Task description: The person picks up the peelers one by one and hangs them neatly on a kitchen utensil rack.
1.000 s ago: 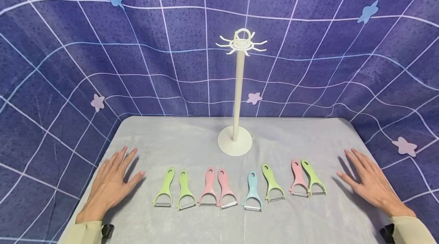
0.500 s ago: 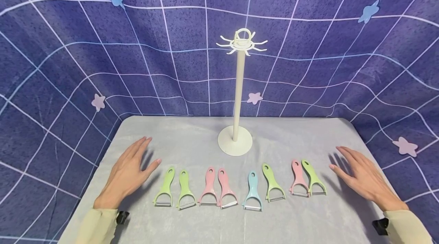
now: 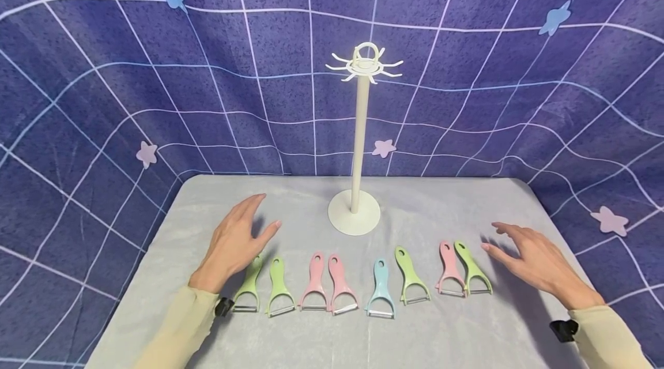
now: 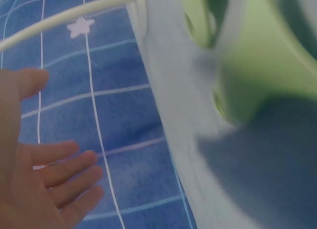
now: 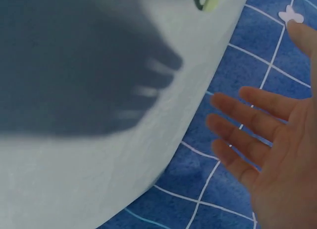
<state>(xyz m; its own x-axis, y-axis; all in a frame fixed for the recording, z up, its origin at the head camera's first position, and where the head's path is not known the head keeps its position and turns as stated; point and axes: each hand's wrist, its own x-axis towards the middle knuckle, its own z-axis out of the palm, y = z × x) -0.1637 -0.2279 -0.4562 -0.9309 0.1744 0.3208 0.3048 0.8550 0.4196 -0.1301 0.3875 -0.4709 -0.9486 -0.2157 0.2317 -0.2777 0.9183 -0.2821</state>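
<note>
In the head view my left hand [image 3: 234,239] hovers over the left part of the table, fingers extended, thumb apart, holding nothing. Its wrist overlaps the leftmost green peeler [image 3: 250,282]; another green peeler [image 3: 278,283] lies just right of it. In the left wrist view a green peeler [image 4: 262,65] looms large and blurred beside the spread left hand [image 4: 59,179]. My right hand [image 3: 539,259], also holding nothing, is above the table right of a green peeler [image 3: 471,265] and a pink peeler [image 3: 449,265]. The right wrist view shows its spread fingers [image 5: 247,115].
A cream stand with a ring of hooks [image 3: 365,66] on top rises from a round base [image 3: 354,212] behind the row. Two pink peelers [image 3: 315,279], a blue peeler [image 3: 381,285] and a green peeler [image 3: 407,268] lie mid-row. A purple curtain [image 3: 259,98] surrounds the table [image 3: 332,343].
My left hand has moved right and farther forward, from the table's left edge to over the leftmost peeler. My right hand has shifted a little left. The peelers and stand have stayed put.
</note>
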